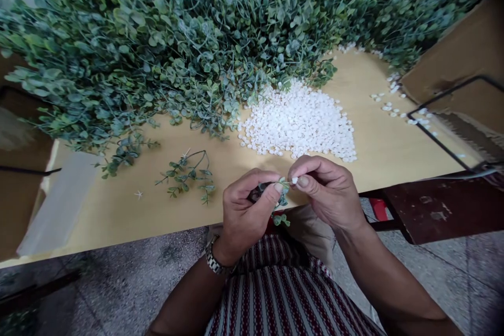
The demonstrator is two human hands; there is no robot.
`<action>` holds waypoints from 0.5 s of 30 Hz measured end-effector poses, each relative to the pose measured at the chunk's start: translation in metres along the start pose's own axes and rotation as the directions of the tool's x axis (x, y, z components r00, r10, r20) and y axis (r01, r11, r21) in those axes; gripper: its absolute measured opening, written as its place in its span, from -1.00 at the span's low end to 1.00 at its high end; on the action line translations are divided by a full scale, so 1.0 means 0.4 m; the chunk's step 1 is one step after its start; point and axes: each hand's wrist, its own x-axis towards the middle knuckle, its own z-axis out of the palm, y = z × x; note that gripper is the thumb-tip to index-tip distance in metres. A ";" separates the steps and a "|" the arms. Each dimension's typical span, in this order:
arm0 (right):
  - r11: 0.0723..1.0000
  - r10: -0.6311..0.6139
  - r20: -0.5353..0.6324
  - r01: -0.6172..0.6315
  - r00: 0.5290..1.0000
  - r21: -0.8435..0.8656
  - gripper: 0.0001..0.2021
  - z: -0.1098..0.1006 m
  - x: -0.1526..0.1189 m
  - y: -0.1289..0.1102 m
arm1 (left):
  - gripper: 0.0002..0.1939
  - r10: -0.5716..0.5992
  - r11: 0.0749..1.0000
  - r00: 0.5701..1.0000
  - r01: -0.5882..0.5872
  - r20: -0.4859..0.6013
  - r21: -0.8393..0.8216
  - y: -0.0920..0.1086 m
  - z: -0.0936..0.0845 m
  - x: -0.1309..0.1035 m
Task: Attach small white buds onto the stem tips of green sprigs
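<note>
Above the table's front edge, my left hand [248, 205] is closed around a small sprig of artificial greenery [282, 219], its leaves hanging below the fingers. My right hand [331, 191] pinches a white bead [294, 180] between thumb and forefinger, at the tip of a thin stem that points out of the left fingers. Whether the bead sits on the stem or only touches it, I cannot tell. Just beyond both hands is a heap of white beads [299, 121]. A loose leafy sprig [189, 173] lies to the left of my left hand.
A big mass of artificial foliage [189, 37] fills the back of the table [118, 210]. Cardboard [457, 52] and a black metal frame [441, 97] stand at the right, near scattered beads [389, 107]. A small white star-shaped piece [138, 195] lies at the left.
</note>
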 end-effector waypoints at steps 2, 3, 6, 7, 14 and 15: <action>0.996 0.036 0.007 -0.037 0.999 0.086 -0.98 0.000 0.002 0.002 | -0.95 0.028 0.999 1.000 -0.028 0.008 0.036 0.002 0.001 -0.001; 0.990 0.055 0.011 -0.056 0.998 0.130 -0.99 0.001 0.002 0.001 | -0.94 0.040 0.998 0.999 -0.041 0.011 0.051 0.005 0.002 -0.002; 0.959 0.108 0.032 -0.113 0.994 0.259 -0.98 0.007 0.004 -0.005 | -0.92 0.079 0.993 0.996 -0.082 0.041 0.087 0.017 0.008 -0.001; 0.948 0.125 0.039 -0.131 0.991 0.289 -0.97 0.009 0.005 -0.008 | -0.91 0.095 0.991 0.994 -0.100 0.053 0.089 0.021 0.010 -0.001; 0.950 0.145 0.033 -0.149 0.989 0.274 -0.97 0.007 -0.003 -0.005 | -0.90 0.122 0.986 0.988 -0.132 0.097 0.099 0.022 0.016 0.002; 0.953 0.144 0.033 -0.147 0.989 0.264 -0.97 0.006 -0.004 -0.003 | -0.90 0.126 0.985 0.987 -0.136 0.101 0.104 0.021 0.015 0.002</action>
